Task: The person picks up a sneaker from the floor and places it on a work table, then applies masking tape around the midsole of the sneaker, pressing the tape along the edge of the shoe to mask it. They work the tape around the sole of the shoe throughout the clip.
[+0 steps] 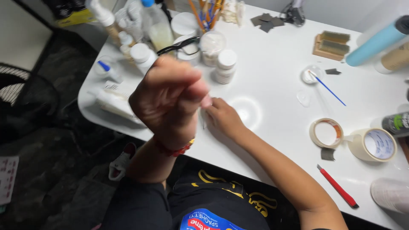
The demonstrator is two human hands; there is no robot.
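Left hand raised, fingers pinched shut on something too blurred for me to name; right hand curls around a thin dark pin over the white table. Fine work; steadiness needed.

white table | dark floor | perhaps a fan left

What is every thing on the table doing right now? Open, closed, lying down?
Left hand: raised, fingers pinched together, blurred.
Right hand: resting on the white table, fingertips by a thin pin-like thing.
White jars: upright, lids on.
Tape rolls: lying on the table.
Red knife: lying flat.
Blue stick: tip in a small dish.
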